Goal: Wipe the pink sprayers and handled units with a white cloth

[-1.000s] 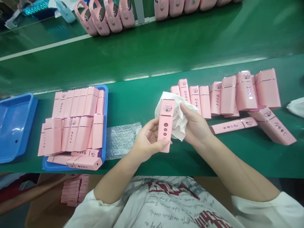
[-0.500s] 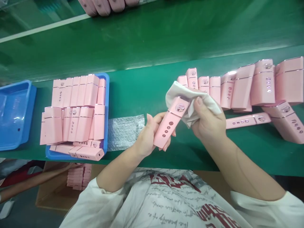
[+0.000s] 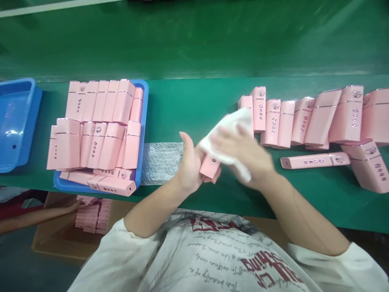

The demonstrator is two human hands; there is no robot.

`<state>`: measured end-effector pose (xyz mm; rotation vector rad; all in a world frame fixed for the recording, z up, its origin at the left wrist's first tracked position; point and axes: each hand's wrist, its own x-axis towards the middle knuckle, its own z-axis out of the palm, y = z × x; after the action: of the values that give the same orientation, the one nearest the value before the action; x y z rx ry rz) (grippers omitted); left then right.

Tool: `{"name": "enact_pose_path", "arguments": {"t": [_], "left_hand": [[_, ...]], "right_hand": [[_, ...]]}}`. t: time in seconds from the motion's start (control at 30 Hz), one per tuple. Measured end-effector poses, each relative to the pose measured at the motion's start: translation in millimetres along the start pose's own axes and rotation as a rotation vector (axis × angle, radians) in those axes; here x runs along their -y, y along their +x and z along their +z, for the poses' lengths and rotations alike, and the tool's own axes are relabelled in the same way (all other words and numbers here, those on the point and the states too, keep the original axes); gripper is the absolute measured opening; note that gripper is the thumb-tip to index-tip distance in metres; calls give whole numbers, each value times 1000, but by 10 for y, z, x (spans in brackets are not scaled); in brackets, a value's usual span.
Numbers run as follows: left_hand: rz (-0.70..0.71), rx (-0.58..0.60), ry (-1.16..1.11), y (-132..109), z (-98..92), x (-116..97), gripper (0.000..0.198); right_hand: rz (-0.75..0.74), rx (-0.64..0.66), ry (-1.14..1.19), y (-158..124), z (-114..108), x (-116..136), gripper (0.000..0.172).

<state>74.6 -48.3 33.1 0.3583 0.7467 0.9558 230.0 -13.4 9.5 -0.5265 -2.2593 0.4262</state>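
My left hand [image 3: 191, 168] holds a pink device [image 3: 209, 166], its lower end showing past the fingers and its upper part covered. Over the device lies a white cloth [image 3: 231, 125], pressed there by my right hand [image 3: 240, 150], which is blurred by motion. Several pink devices [image 3: 322, 117] stand in a row to the right, and one [image 3: 316, 161] lies flat in front of them. On the left, a blue tray [image 3: 145, 117] is filled with more pink devices, upright and lying. A clear bubble-wrap bag [image 3: 161, 162] lies between that tray and my left hand.
Another blue tray [image 3: 15, 125] sits at the far left of the green table [image 3: 188, 109]. Below the table's edge, a cardboard box [image 3: 54, 235] holds many pink pieces, with another person's hand [image 3: 73, 206] reaching in. A green panel rises behind.
The cloth and my right hand have moved from behind the device's upper end to over its front, hiding most of its buttons. The view has shifted slightly.
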Motion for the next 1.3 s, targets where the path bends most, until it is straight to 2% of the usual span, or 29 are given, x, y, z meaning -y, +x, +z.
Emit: {"name": "enact_pose_path", "arguments": {"t": [0.07, 0.1, 0.2, 0.23, 0.37, 0.4, 0.5, 0.57, 0.6, 0.67, 0.77, 0.83, 0.9, 1.03, 1.3], "left_hand": [[1, 36, 42, -1, -2, 1, 98], [16, 28, 58, 0, -3, 3, 96], [49, -30, 63, 12, -4, 12, 94], [58, -45, 64, 16, -2, 15, 93], [62, -39, 92, 16, 20, 24, 90], [75, -44, 106, 16, 24, 28, 90], [157, -90, 141, 22, 19, 42, 92], [185, -84, 143, 30, 3, 45, 91], [179, -63, 139, 33, -5, 42, 89], [150, -6, 117, 34, -18, 28, 82], [135, 56, 74, 21, -15, -3, 75], [135, 92, 54, 7, -1, -19, 72], [124, 111, 48, -4, 15, -27, 70], [92, 90, 60, -4, 38, -29, 65], [73, 52, 71, -7, 25, -23, 39]], "right_hand": [[105, -110, -25, 7, -23, -20, 45], [91, -117, -24, 13, -24, -20, 45], [-128, 28, 11, 27, 0, 4, 38], [-137, 35, 15, 29, 7, 11, 37], [27, -165, -48, 21, 3, 16, 37], [6, -160, -41, 16, 6, 25, 34], [-175, -21, 18, 6, 29, 68, 31], [-187, -42, 14, 9, 40, 76, 33], [-139, -115, 12, 13, 40, 67, 36], [69, -283, 93, 22, 29, 32, 41], [497, -497, 451, 26, 14, -42, 33], [694, -558, 675, 20, 16, -91, 29], [765, -537, 809, 14, 20, -134, 31], [765, -428, 922, 21, 4, -166, 33], [825, -430, 1009, 52, -26, -140, 33]]}}
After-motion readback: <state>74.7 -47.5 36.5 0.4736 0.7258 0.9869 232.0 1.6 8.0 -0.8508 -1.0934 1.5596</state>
